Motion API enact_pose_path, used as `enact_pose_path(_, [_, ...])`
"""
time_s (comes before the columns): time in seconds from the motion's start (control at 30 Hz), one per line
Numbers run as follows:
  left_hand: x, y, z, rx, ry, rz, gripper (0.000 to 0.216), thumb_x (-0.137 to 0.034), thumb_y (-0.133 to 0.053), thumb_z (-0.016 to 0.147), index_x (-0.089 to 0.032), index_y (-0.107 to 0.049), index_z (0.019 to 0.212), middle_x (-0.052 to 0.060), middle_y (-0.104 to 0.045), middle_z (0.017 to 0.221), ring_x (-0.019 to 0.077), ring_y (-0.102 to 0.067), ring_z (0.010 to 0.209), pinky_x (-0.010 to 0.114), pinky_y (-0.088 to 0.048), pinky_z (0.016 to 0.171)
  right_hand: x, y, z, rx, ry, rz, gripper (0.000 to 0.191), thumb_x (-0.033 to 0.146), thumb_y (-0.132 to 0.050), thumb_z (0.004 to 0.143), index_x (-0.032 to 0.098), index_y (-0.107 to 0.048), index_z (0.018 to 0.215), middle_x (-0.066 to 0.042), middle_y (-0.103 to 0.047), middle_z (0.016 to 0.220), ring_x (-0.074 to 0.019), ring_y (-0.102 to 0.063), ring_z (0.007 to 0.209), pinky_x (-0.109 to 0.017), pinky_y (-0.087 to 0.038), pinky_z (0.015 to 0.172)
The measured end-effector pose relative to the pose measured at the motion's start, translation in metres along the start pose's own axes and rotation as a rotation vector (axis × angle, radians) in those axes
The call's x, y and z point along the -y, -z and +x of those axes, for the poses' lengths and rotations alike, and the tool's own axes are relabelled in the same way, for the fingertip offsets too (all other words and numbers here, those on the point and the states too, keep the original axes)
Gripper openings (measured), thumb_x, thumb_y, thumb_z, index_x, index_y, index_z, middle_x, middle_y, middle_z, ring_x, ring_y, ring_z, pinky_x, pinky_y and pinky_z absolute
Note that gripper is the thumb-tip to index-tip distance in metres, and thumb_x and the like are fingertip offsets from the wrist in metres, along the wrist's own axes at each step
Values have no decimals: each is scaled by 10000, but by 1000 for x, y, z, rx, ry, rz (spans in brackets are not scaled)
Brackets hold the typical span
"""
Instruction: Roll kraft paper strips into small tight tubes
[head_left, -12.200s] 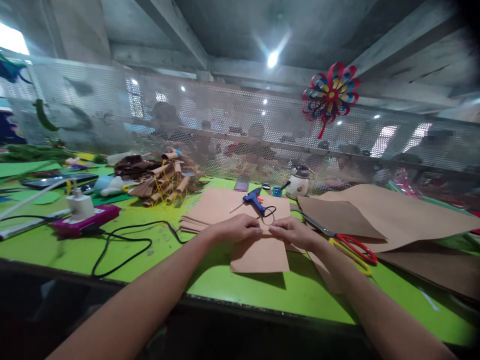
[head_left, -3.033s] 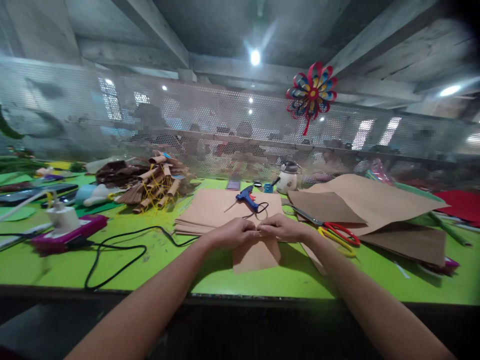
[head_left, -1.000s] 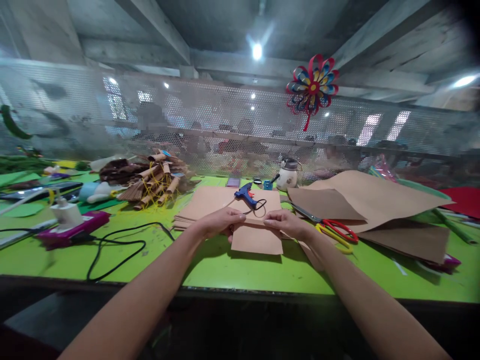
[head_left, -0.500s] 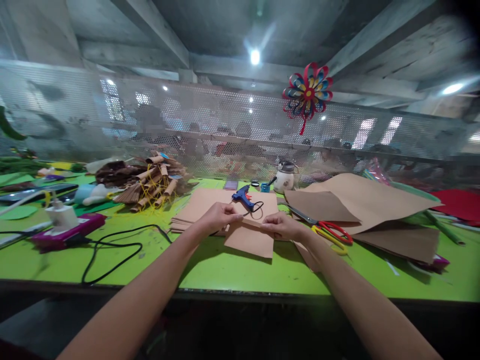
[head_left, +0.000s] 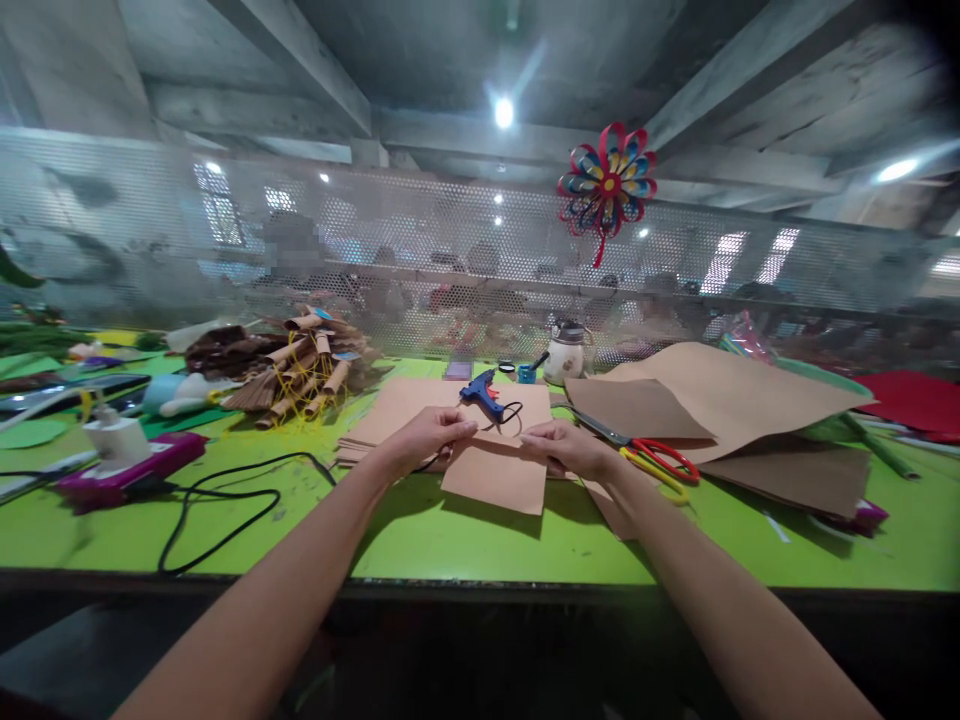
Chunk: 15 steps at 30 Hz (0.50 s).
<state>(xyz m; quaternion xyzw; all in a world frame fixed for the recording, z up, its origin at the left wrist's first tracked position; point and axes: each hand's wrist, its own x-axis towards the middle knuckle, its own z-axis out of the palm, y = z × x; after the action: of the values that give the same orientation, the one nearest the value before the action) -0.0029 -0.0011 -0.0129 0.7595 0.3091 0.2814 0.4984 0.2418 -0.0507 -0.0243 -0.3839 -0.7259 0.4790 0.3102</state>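
Note:
A small brown paper sheet [head_left: 496, 478] lies on the green table [head_left: 465, 545] in front of me. My left hand [head_left: 427, 435] pinches its far left corner with closed fingers. At the far right corner my right hand [head_left: 571, 447] pinches the same sheet. Just behind the hands sits a stack of brown paper sheets [head_left: 405, 405] with a blue glue gun [head_left: 481, 395] lying on top. Red and yellow scissors [head_left: 652, 458] lie right of my right hand.
Large brown paper sheets [head_left: 720, 400] spread across the right. A pile of rolled brown paper tubes [head_left: 304, 365] sits at the back left. A black cable [head_left: 225, 500] runs to a pink power strip [head_left: 127, 465]. A perforated metal screen [head_left: 450, 260] backs the table, with a paper pinwheel [head_left: 606, 185] on it.
My hands were together at the middle of the sheet's far edge; they have moved apart to its two corners. The sheet has been turned slightly and shifted a little leftward.

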Motion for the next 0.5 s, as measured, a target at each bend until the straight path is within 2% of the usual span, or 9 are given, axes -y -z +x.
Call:
enact_pose_path(0.13, [0,-2,-2,66,0,-42,371,-490,-514,774,-151,-457,631,-59,-354,500,58,-286,430,189,-209,423,0,-2,-1,-9,-19,23,355,472,-515,799,122,-572,779,84,-362,386,-35,-330,316,-149,-205,327])
enact_pose_path(0.2, [1,-1,-2,35,-6,-55,370,-473,-539,768,-144,-467,613,-62,-335,482,52,-269,421,183,-198,412,-1,-3,0,-34,-27,68,380,468,-526,795,121,-592,935,72,-414,415,-38,-359,319,-145,-233,323])
enact_pose_path(0.27, [2,0,0,-22,11,-150,338,-448,-584,746,-138,-495,644,-56,-376,492,49,-313,425,168,-219,409,1,-5,0,-61,11,193,459,487,-504,804,133,-550,1093,40,-493,501,-50,-423,361,-155,-317,354])
enact_pose_path(0.33, [3,-1,0,-40,52,-320,303,-425,-622,722,-134,-542,747,-21,-502,582,67,-445,492,162,-318,457,3,-6,-1,-65,107,360,524,523,-487,798,136,-518,1150,-16,-565,647,-81,-510,471,-202,-424,447])
enact_pose_path(0.4, [2,-4,-1,-9,96,-481,327,-408,-641,711,-131,-566,869,37,-603,739,112,-556,618,202,-417,559,8,-7,-4,-25,212,464,565,515,-576,737,138,-514,1153,-76,-597,835,-125,-569,629,-266,-484,581])
enact_pose_path(0.5, [0,-13,-5,67,127,-609,353,-385,-656,704,-117,-581,921,86,-641,833,151,-602,680,257,-461,639,17,-12,-8,69,266,431,733,345,-759,586,202,-450,1236,-109,-556,1092,-177,-582,834,-330,-482,749])
